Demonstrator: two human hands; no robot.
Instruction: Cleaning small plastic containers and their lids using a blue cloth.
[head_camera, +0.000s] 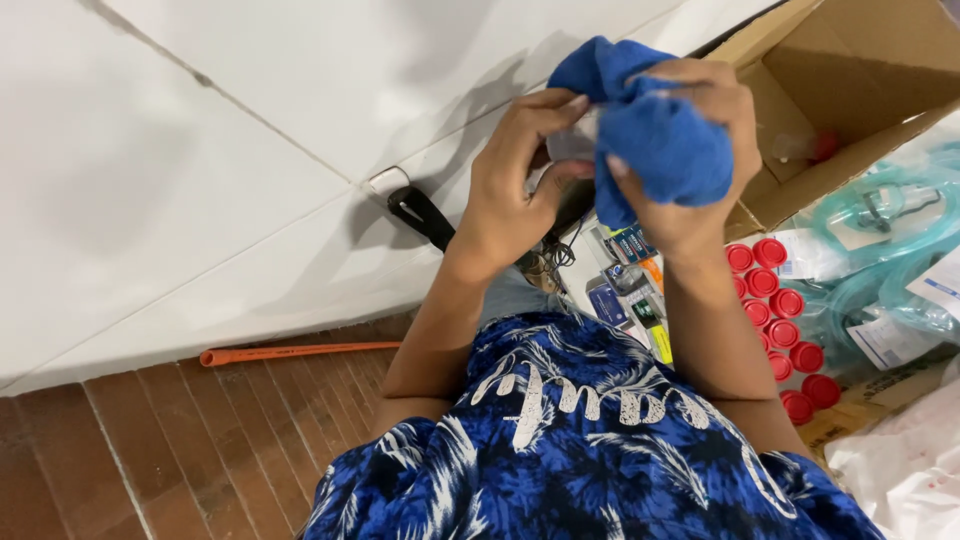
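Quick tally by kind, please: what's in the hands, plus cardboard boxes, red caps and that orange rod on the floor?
Crumpled blue cloth, in the right hand: 1
Small pale object, pinched by the left hand: 1
Open brown cardboard box: 1
Round red plastic caps: 10 clearly seen
Thin orange rod: 1
Total: 14

Tiled floor and brick strip, with clutter along the right

The white tiled floor (200, 150) meets a band of reddish brick paving (150, 450), where an orange tube (300, 353) lies along the seam. A black strap (420, 215) lies on the tiles. To the right stands an open cardboard box (850, 90), with red-capped containers (785, 320), bagged greenish tubing (890, 250) and small packets (630, 290) near it.
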